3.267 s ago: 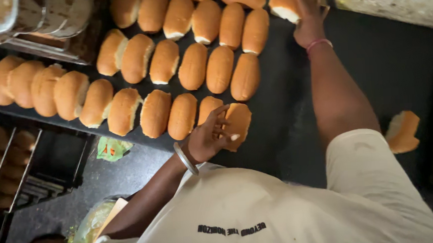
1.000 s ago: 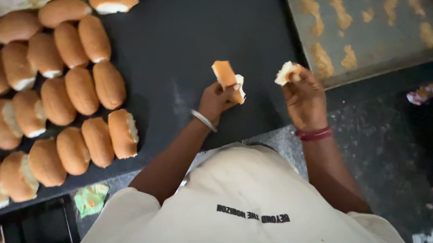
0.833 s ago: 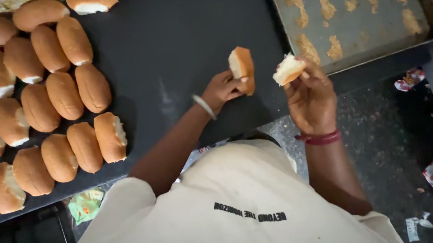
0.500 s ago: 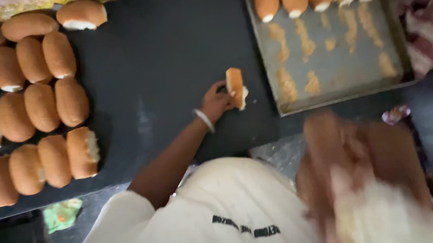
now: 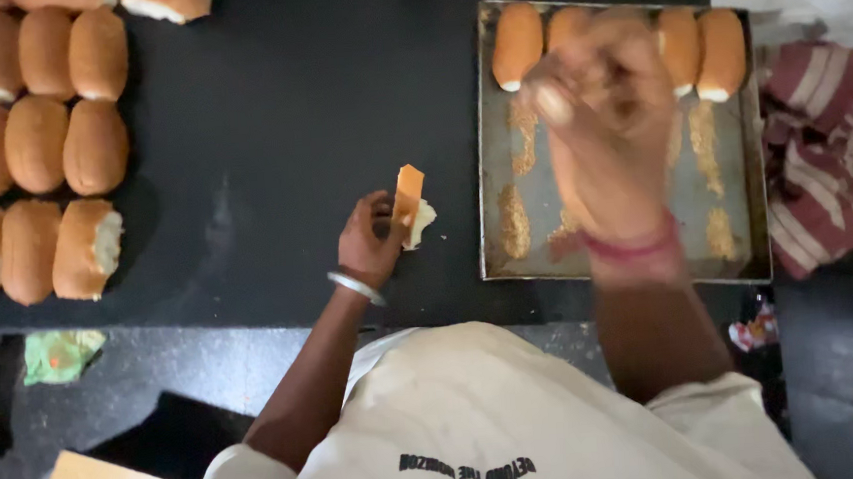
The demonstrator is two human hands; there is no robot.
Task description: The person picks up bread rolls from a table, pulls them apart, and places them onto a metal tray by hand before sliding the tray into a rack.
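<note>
At the left edge of the frame I see the buns packed in tight rows on the dark bench, sides touching, so they fill that end and leave the middle bare. One bun at the lower end of the rows shows a white torn flank.

Near the centre, my left hand has its grip closed round a bun half, thumb and fingers pinching its lower part so the brown crust stands upright and the white crumb faces right. The wrist, with a metal bangle, lies low over the bench and the forearm runs down toward my pale shirt.

Right of that sits the tray, four buns lined along its top edge and crumb streaks below. My right hand is raised close to the camera over the tray and blurred; the fingers look curled inward, but I cannot tell whether they hold anything. A pink band circles that wrist. A striped cloth lies at the far right.
</note>
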